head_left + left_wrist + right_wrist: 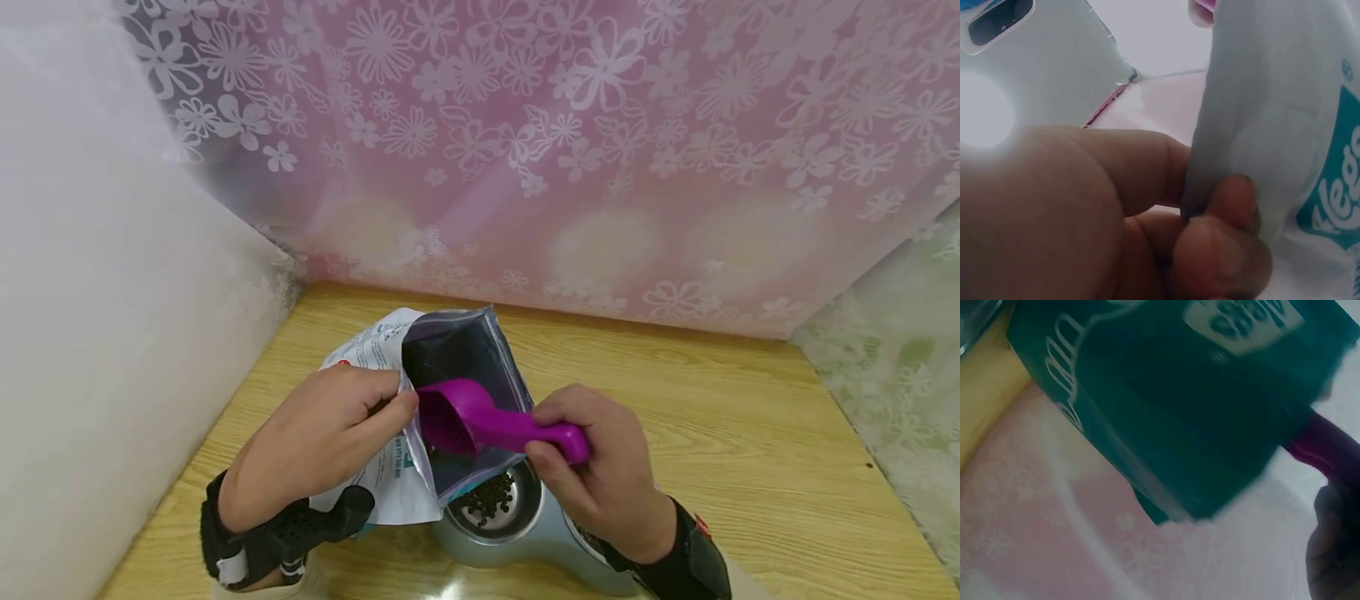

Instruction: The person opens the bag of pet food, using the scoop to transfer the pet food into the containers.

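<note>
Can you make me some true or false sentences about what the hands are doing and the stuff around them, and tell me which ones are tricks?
1. The right hand holds the purple scoop by its handle. True.
2. The bag is sealed shut. False: its mouth is open.
3. The left hand grips the bag's edge. True.
4. The metal bowl partly hidden by the bag is empty. False: small dark pellets lie in it.
5. The pink backdrop is plain. False: it has white flowers.
</note>
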